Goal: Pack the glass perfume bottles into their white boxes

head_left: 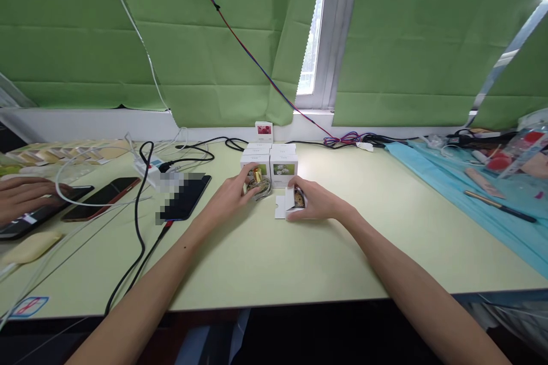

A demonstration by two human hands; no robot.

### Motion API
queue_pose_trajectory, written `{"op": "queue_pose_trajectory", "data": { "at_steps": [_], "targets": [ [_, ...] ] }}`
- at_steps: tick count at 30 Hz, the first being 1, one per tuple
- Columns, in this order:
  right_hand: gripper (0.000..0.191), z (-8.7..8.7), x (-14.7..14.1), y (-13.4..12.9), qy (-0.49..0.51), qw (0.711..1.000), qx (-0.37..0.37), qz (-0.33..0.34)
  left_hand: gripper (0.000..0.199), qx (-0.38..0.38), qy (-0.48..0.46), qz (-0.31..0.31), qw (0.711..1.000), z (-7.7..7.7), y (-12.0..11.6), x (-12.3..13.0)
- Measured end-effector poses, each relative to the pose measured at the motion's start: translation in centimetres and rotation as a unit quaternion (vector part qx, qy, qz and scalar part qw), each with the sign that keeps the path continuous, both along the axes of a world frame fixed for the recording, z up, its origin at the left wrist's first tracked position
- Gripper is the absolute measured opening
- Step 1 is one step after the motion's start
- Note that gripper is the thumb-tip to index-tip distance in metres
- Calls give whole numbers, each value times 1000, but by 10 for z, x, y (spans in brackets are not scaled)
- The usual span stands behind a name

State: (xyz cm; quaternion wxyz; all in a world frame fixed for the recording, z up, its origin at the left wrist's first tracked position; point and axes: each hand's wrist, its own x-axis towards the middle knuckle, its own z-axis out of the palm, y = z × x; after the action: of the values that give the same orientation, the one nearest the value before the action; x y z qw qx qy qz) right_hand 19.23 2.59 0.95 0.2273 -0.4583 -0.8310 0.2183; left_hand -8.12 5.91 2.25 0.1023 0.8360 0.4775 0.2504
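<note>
My left hand (pixel 231 194) pinches a small coiled bundle of thin cord (pixel 262 189) with a shiny gold piece (pixel 257 174) on top, just in front of the stacked boxes. My right hand (pixel 314 199) is closed round a small white box (pixel 291 199) lying on its side, its open end and flap facing left. Something brown and patterned (pixel 298 199) shows inside it; its kind is unclear. Behind both hands stand several white boxes (pixel 283 171) with flower pictures, set together in a block. One more box (pixel 264 131) with a red picture stands behind them.
To the left lie a black phone (pixel 188 197) with a cable, a power strip (pixel 148 171) and another phone (pixel 103 198). Another person's hand (pixel 29 199) rests on a dark device at far left. Blue sheeting (pixel 454 199) with a pen (pixel 499 205) covers the right side.
</note>
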Motion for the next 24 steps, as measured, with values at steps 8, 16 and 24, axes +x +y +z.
{"op": "queue_pose_trajectory", "data": {
  "at_steps": [8, 16, 24],
  "targets": [
    [60, 0, 0, 0, 1, 1000, 1, 0, 60, -3, 33, 8, 999, 0, -5, 5],
    [58, 0, -1, 0, 3, 1000, 1, 5, 62, -8, 27, 4, 1000, -2, -8, 10],
    [57, 2, -2, -1, 0, 1000, -2, 1, 55, -4, 1, -2, 1000, -5, -11, 14]
  ]
}}
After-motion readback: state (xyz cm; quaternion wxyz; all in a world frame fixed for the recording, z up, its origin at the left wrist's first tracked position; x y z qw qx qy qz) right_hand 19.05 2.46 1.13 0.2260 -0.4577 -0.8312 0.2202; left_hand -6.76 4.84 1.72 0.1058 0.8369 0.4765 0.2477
